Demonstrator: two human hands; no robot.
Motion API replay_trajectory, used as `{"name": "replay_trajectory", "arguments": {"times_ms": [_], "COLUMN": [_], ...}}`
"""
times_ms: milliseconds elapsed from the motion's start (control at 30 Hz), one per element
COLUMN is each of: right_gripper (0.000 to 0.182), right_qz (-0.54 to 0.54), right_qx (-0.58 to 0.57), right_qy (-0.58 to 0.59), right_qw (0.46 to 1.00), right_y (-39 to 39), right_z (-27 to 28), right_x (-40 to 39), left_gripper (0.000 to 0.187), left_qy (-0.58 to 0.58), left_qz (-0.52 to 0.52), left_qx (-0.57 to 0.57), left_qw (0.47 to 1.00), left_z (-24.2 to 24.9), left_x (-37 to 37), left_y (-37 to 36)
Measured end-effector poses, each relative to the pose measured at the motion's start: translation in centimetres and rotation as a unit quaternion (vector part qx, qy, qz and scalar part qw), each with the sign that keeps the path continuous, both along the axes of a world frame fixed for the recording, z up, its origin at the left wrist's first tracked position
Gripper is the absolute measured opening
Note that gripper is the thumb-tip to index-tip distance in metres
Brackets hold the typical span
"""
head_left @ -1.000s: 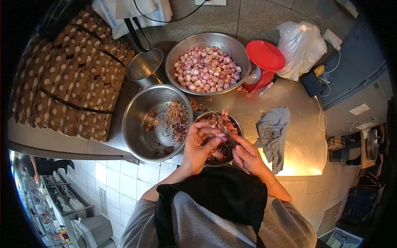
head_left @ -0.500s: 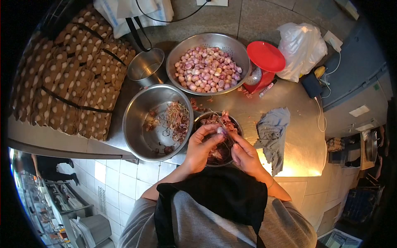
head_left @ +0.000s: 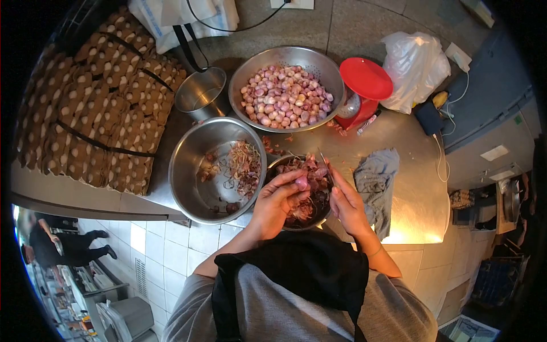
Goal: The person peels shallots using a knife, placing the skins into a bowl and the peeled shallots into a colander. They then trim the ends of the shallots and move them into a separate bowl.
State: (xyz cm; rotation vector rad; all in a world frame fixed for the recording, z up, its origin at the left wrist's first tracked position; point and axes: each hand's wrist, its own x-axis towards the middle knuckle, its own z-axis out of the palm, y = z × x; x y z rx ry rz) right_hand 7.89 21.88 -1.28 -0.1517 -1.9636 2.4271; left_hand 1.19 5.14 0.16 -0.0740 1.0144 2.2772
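My left hand (head_left: pixel 277 200) pinches a pinkish shallot (head_left: pixel 301 183) between thumb and fingers. A knife (head_left: pixel 325 160) is gripped in my right hand (head_left: pixel 348 203), its blade pointing away from me and apart from the shallot. Below both hands sits a metal bowl (head_left: pixel 332 212) filled with reddish skins (head_left: pixel 303 210); the hands hide part of it. To the left, a larger steel bowl (head_left: pixel 178 188) holds dry roots, skin scraps and a few dark shallots. Behind them, a perforated colander (head_left: pixel 321 59) is heaped with peeled shallots (head_left: pixel 286 97).
A red kitchen scale (head_left: pixel 367 78), a white plastic bag (head_left: pixel 414 68) and a grey cloth (head_left: pixel 375 185) stand or lie on the steel table (head_left: pixel 419 188). Tied egg trays (head_left: pixel 94 108) and a metal pot (head_left: pixel 201 93) are at left. Another person (head_left: pixel 71 242) stands at far left.
My right hand with the knife has moved right, away from the shallot, which now looks pinker. The other person at far left has come further into view.
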Motion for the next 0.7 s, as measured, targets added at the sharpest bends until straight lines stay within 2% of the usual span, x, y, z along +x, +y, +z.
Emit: {"name": "replay_trajectory", "arguments": {"times_ms": [200, 300, 333, 367, 400, 467, 567, 633, 667, 700], "right_gripper": [0.043, 0.043, 0.042, 0.042, 0.041, 0.041, 0.041, 0.041, 0.041, 0.04], "right_qz": [0.044, 0.046, 0.038, 0.029, 0.03, 0.042, 0.037, 0.021, 0.019, 0.017], "right_qx": [0.004, -0.001, -0.005, -0.009, -0.009, -0.009, -0.015, -0.011, -0.012, -0.012], "right_qy": [0.0, -0.009, -0.004, -0.001, -0.004, -0.008, -0.005, 0.001, -0.001, -0.004], "right_qw": [0.999, 0.999, 0.999, 1.0, 1.0, 0.999, 0.999, 1.0, 1.0, 1.0], "right_y": [-0.6, -1.2, -1.2, -1.2, -1.3, -1.3, -1.5, -1.5, -1.5, -1.3], "right_z": [-0.6, -0.6, -1.0, -1.3, -1.0, -0.9, -0.8, -0.9, -1.1, -1.4], "right_x": [0.8, 0.8, 0.9, 0.9, 0.8, 0.7, 1.0, 0.9, 0.9, 0.9], "left_gripper": [0.026, 0.022, 0.021, 0.023, 0.028, 0.043, 0.046, 0.041, 0.032, 0.022], "left_qy": [0.106, 0.156, 0.181, 0.236, 0.264, 0.325, 0.402, 0.442, 0.432, 0.488], "left_qz": [-0.013, 0.025, 0.032, 0.065, 0.041, 0.021, 0.052, 0.046, 0.022, 0.017], "left_qx": [-0.125, -0.196, -0.173, -0.19, -0.217, -0.167, -0.188, -0.188, -0.255, -0.38], "left_qw": [0.986, 0.968, 0.967, 0.951, 0.939, 0.931, 0.894, 0.876, 0.865, 0.785], "left_z": [-0.3, 0.6, 0.7, 1.1, 2.0, 4.1, 5.5, 4.8, 4.3, 4.3], "left_x": [0.1, -1.1, -2.3, -3.7, -5.5, -8.6, -12.6, -14.6, -15.6, -16.1], "left_y": [-0.2, -0.3, -0.4, -0.1, -0.1, -0.2, -1.4, -3.4, -4.9, -6.2]}}
